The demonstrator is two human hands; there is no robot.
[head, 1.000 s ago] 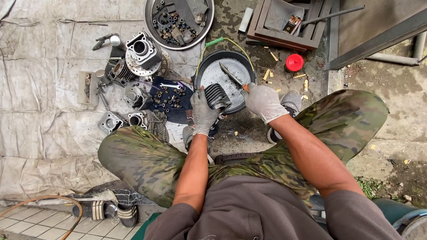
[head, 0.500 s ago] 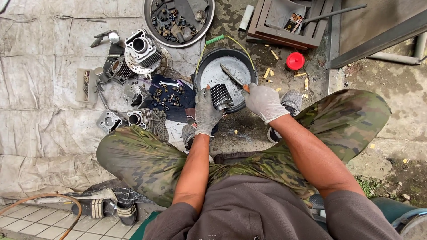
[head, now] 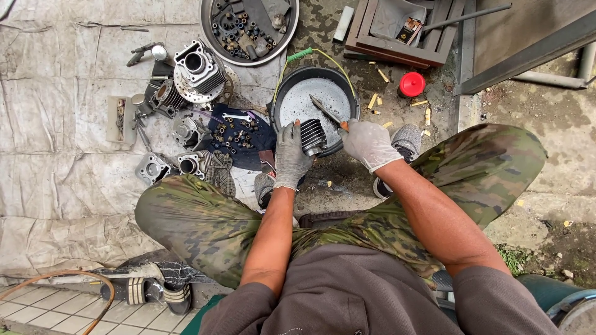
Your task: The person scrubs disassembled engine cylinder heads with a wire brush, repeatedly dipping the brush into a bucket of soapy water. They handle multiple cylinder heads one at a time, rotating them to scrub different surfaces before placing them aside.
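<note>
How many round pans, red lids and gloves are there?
Round pans: 2, the dark basin and the metal parts pan
Red lid: 1
Gloves: 2, on the left hand and the right hand
Total: 5

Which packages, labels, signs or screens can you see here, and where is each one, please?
Small printed packet: lying in the grey tray inside the wooden crate at the top, flat and rectangular, dark with orange and white.
Red round cap or lid: on the ground just below that crate, no label legible.
No signs or screens are in view.
</note>
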